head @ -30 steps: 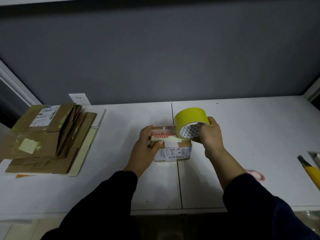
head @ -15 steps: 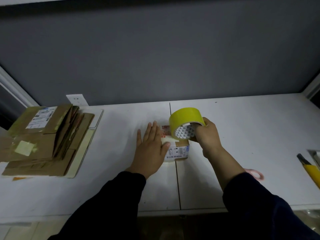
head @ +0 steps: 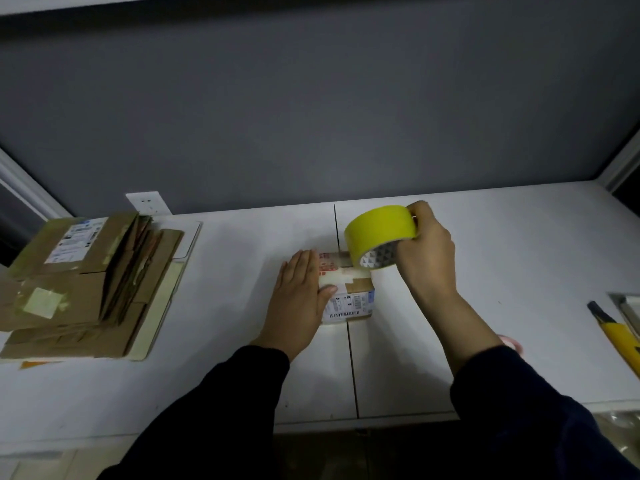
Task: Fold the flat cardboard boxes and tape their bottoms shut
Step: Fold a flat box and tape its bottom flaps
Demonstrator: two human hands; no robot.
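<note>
A small folded cardboard box [head: 356, 299] with printed labels stands on the white table [head: 519, 258] near the middle seam. My left hand [head: 298, 299] lies flat with straight fingers on the box's left side and top. My right hand [head: 427, 251] grips a yellow tape roll [head: 379, 232], held tilted above the box's far right corner. Pale tape runs across the box top beneath the roll. A stack of flat cardboard boxes [head: 86, 285] lies at the left of the table.
A yellow-handled utility knife [head: 614, 334] lies at the right edge beside a tray corner [head: 627, 306]. A pinkish ring [head: 512, 342] peeks from behind my right forearm. A wall socket [head: 147, 202] sits behind the stack. The grey wall bounds the table's far side.
My right hand has lifted the tape roll up and away from me, to the right. My left hand went from gripping the box to lying flat on it.
</note>
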